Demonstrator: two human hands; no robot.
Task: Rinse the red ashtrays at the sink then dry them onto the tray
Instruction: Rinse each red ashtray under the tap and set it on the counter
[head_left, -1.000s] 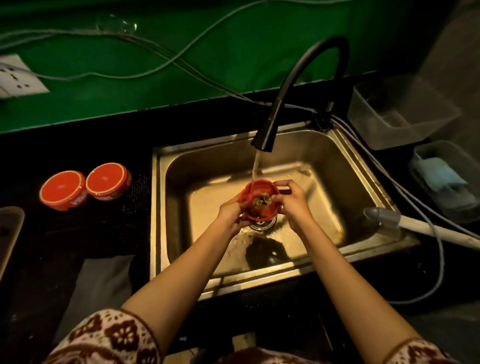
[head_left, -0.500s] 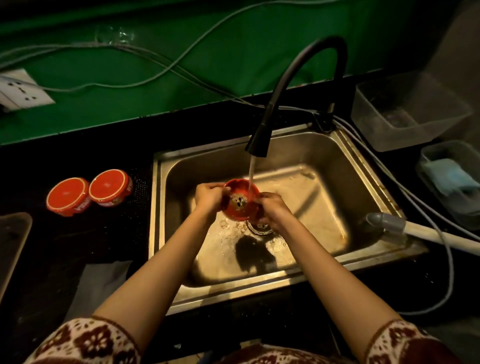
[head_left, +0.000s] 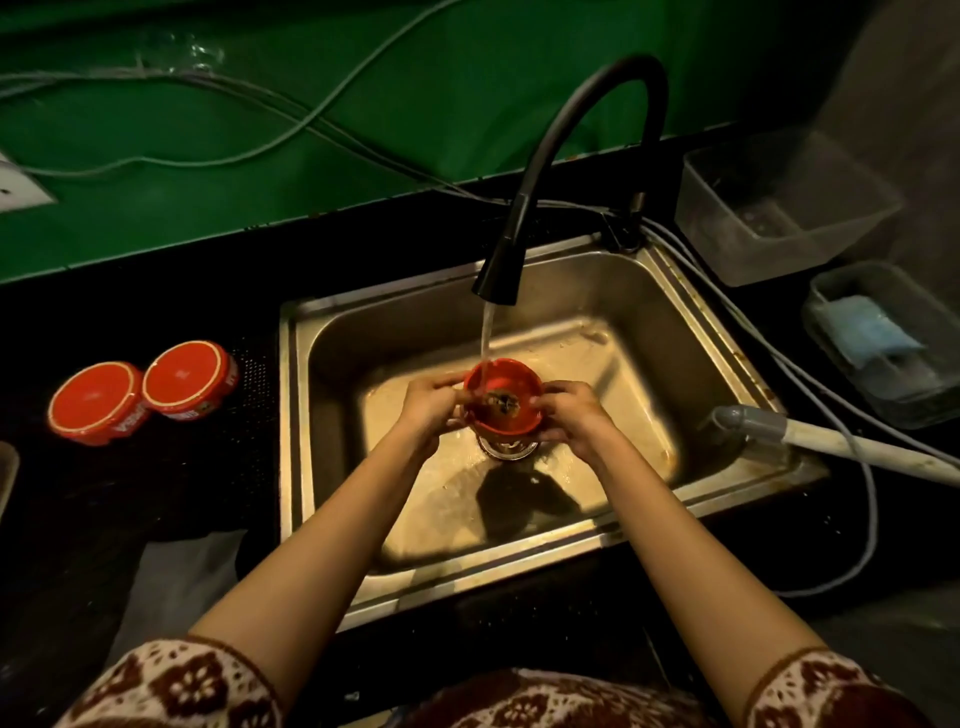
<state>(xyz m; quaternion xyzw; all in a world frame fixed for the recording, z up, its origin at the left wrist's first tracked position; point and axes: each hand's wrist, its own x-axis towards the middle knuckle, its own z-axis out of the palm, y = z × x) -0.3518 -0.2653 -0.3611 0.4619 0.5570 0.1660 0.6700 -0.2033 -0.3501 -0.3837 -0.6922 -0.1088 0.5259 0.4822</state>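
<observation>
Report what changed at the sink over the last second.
The round red ashtray was turned between the left hand and right hand. Half a second ago it was tipped sideways; now its opening faces up again, with the stream from the black faucet hitting its far-left rim. Neither hand let go. Unchanged: the water keeps running into the steel sink, and two other red ashtrays sit side by side on the dark counter.
</observation>
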